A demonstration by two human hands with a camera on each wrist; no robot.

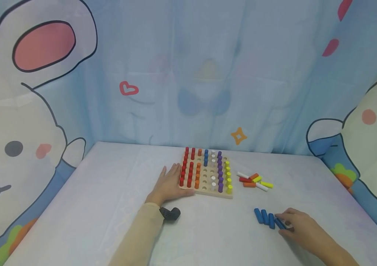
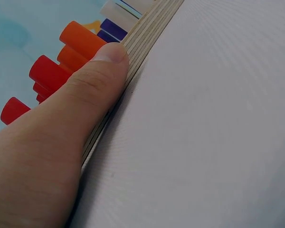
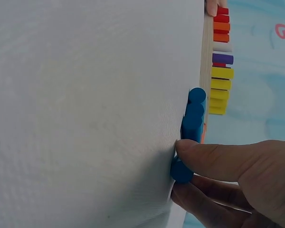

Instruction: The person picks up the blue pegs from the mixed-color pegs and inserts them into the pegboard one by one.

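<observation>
Blue peg [image 3: 182,173] between right fingers [image 3: 195,198]

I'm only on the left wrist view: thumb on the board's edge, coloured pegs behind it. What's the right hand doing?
Observer: The right hand is pinching a blue peg between thumb and fingers.
Operator: Any more blue ones near it?
Observer: Yes, three loose blue pegs lie side by side just to its left.
Operator: And does the board have room for blue?
Observer: The head view shows empty holes in the blue column, in front of two standing blue pegs.
</observation>
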